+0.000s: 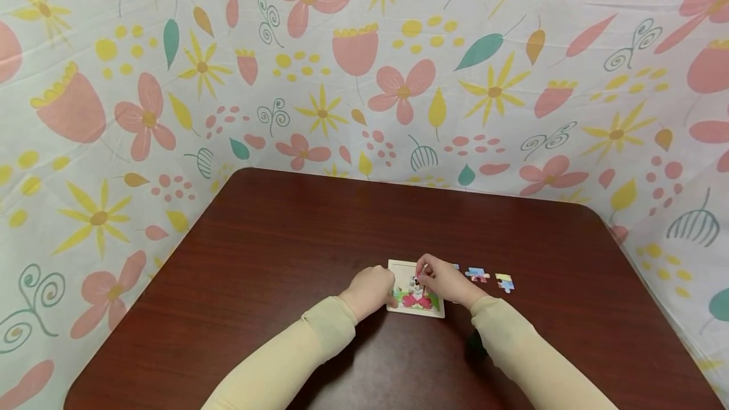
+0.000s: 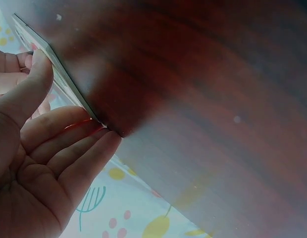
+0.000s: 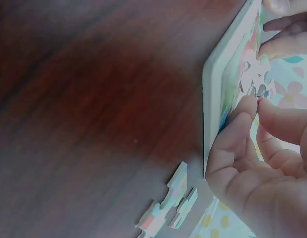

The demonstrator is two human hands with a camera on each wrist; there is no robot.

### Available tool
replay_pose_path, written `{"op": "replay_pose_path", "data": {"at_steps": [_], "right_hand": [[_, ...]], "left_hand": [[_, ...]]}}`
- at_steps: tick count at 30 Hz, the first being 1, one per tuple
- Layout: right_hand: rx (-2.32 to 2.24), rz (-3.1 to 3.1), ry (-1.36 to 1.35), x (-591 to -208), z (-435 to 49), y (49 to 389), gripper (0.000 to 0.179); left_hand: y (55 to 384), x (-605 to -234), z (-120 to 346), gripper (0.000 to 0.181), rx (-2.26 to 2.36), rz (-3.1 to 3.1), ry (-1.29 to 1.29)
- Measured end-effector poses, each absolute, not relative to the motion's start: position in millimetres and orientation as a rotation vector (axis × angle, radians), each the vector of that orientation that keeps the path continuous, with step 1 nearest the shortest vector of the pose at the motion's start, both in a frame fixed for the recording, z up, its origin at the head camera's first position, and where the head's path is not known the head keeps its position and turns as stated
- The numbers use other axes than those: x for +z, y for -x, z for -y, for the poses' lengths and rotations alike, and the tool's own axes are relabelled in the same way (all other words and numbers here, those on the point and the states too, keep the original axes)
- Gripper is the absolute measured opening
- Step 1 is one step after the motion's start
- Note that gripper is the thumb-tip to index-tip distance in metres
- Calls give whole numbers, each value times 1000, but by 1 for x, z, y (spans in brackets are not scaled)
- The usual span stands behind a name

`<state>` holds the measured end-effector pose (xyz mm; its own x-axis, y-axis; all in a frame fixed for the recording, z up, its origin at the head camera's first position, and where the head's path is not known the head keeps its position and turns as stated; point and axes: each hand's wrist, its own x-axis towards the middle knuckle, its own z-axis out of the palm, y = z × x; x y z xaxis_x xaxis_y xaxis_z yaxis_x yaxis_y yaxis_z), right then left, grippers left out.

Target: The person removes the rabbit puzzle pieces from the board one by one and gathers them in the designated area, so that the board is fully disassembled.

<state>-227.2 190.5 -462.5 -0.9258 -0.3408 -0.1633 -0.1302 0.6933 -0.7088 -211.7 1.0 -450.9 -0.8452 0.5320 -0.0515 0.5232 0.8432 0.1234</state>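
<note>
The thumb and forefinger of your right hand [image 1: 447, 279] pinch a small piece [image 3: 260, 100], its pink-red edge just showing at the fingertips, the rest hidden. You have it over the tray [image 1: 416, 314], right by the partly filled picture [image 1: 417, 302]. Your left hand [image 1: 370, 290] holds the tray's left side, thumb on the rim and the other fingers along the edge. The tray lies flat on the bench [image 1: 296, 239]. Just right of it, near your right hand, lie loose pieces [image 1: 477, 273]; beyond the bench is flowered cloth [image 1: 353, 112].
</note>
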Motion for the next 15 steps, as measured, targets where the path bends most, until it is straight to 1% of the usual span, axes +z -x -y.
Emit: {"op": "replay_pose_path", "data": {"at_steps": [6,10,15], "right_hand": [[-1154,-2567,298,-462,-193,229,7],[-1228,-2528,258,-460,-196,229,4],[-1243,-2506,259,-458,-201,230,8]], "left_hand": [[212,-451,-2,33,173,-2929,-829],[212,-452,-2,33,167,-2928,-826],[213,-452,-2,33,174,-2940,-823]]}}
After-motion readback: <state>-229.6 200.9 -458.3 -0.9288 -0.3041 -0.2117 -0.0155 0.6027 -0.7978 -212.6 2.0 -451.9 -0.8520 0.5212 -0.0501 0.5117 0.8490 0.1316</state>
